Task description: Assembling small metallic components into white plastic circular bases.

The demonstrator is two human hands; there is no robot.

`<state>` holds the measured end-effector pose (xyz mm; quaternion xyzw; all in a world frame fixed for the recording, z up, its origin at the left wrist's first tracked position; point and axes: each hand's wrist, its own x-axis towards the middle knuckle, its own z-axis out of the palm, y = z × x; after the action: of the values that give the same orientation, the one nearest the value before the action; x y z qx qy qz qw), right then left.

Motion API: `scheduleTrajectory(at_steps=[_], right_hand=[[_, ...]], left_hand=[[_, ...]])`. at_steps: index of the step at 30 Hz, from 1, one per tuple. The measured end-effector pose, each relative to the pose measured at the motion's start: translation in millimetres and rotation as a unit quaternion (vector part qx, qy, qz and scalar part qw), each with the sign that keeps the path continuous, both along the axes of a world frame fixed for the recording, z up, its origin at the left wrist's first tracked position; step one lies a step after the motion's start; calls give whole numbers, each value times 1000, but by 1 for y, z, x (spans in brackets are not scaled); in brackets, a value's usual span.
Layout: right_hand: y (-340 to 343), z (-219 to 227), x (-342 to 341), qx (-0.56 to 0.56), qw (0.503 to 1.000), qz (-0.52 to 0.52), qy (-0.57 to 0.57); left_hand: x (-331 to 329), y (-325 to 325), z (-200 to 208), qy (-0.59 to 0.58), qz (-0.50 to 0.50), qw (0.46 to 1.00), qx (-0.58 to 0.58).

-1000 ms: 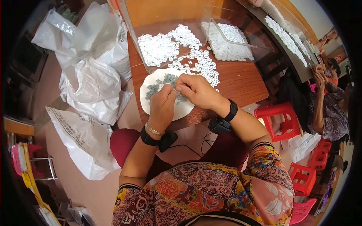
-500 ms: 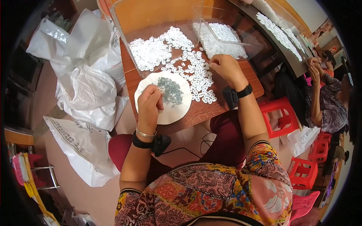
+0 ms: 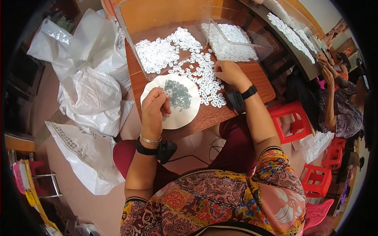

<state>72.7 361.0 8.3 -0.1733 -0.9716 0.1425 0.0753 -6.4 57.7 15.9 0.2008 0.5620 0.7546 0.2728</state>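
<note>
My left hand [image 3: 154,108] is closed in a pinch over the left part of a cream plate [image 3: 185,118] with a wavy rim. Small grey screw-like pieces [image 3: 180,95] lie heaped on that plate. Whatever the left fingers hold is hidden. To the right, my right hand [image 3: 231,73] is also closed, thumb against the fingers, at the right edge of a spread of small white oval pieces [image 3: 204,74] with dark holes. I cannot make out anything between its fingertips. Both wrists carry black straps.
A white heap [image 3: 155,57] lies behind the plate, inside a clear-walled enclosure. A clear bin [image 3: 234,45] full of white pieces stands at the back right. White sacks [image 3: 90,98] crowd the left floor; a red stool [image 3: 291,122] stands at right. Another person [image 3: 340,108] sits far right.
My right hand has shifted left and slightly nearer, toward the scattered white pieces. My left hand has stayed over the plate, its fingers turned a little. The other person's hands have moved slightly.
</note>
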Motion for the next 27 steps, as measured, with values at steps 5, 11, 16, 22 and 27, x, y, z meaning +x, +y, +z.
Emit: scheduleTrajectory(at_steps=[5, 11, 16, 22, 27], right_hand=[[-19, 12, -4, -423, 895, 70, 122], [-62, 46, 6, -488, 860, 113, 100], [-72, 48, 7, -534, 827, 145, 99], [-75, 45, 6, -549, 814, 158, 105], [-79, 51, 9, -520, 832, 170, 93]], left_hand=[[2, -1, 3, -10, -23, 1000, -14], [5, 6, -2, -4, -53, 999, 0], [6, 6, -1, 2, -64, 998, -7], [6, 6, -2, 0, -65, 998, -4], [6, 5, -3, -3, -67, 998, -5]])
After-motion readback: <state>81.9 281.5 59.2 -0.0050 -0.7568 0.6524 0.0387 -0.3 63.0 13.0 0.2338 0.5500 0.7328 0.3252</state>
